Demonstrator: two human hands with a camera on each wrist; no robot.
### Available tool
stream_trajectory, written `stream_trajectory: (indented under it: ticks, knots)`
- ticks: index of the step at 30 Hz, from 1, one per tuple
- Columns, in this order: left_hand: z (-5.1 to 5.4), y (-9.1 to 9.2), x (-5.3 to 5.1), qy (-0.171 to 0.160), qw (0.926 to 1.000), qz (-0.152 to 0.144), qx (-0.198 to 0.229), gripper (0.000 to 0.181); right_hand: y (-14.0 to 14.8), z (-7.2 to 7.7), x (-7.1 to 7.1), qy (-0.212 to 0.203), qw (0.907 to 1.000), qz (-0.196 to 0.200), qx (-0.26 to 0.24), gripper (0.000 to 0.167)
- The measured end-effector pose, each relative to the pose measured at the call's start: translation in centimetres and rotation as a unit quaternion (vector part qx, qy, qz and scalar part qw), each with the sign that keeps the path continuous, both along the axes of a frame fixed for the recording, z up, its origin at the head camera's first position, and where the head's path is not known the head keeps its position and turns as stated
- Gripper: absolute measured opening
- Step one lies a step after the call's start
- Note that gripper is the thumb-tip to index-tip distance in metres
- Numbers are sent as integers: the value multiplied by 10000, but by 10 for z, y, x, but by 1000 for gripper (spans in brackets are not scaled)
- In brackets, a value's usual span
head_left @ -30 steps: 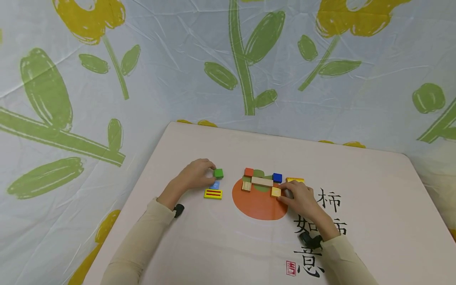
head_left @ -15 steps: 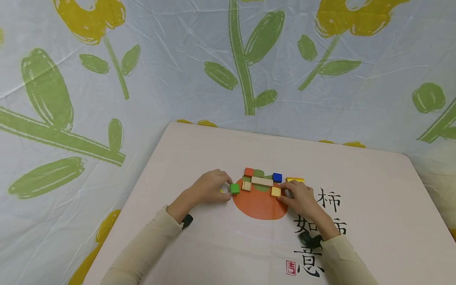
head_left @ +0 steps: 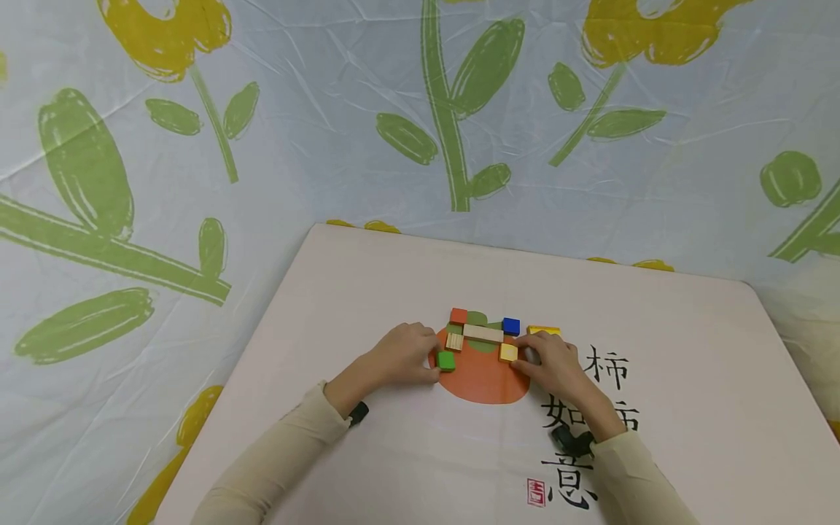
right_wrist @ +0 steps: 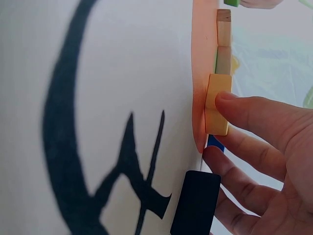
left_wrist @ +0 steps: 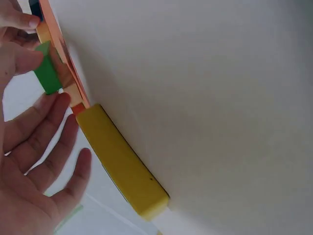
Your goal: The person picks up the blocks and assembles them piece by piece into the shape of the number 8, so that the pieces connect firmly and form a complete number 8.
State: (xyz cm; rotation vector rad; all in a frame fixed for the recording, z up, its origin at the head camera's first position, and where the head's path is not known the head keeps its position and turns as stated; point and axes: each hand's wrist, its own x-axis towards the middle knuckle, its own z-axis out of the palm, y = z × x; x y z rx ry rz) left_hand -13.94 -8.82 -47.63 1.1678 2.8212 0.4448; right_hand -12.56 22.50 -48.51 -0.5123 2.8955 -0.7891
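Observation:
In the head view my left hand (head_left: 405,355) pinches a green cube (head_left: 445,361) at the left side of the printed orange fruit. The left wrist view has the green cube (left_wrist: 47,71) between thumb and fingers, beyond a long yellow block (left_wrist: 122,161). My right hand (head_left: 553,364) pinches a light yellow-orange block (head_left: 508,353); its thumb lies on that block (right_wrist: 217,115) in the right wrist view. Between the hands lie a plain wooden bar (head_left: 483,334), a striped wooden cube (head_left: 454,342), a red cube (head_left: 458,316) and a blue cube (head_left: 510,326).
A yellow block (head_left: 543,331) lies just behind the right hand. Close to the right fingers, a dark block-like thing (right_wrist: 195,203) stands on the table. The light tabletop (head_left: 367,270) carries black printed characters. A flowered cloth (head_left: 328,109) hangs behind.
My left hand has carried the green cube right and toward the front, from beside the light-blue and yellow blocks to the orange print. The right hand has stayed in place.

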Motion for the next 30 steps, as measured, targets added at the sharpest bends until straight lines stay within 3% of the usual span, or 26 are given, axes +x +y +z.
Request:
stream_trajectory:
  ticks: [6, 14, 30]
  knots:
    - [0, 5, 2, 170, 9990, 126, -401, 16, 1, 0, 0, -25, 10000, -16, 1, 31]
    - [0, 9, 6, 90, 9971, 285, -698, 15, 1, 0, 0, -25, 10000, 4, -1, 31]
    - [-3, 14, 5, -26, 9966, 365, -734, 17, 1, 1, 0, 35, 10000, 22, -5, 31]
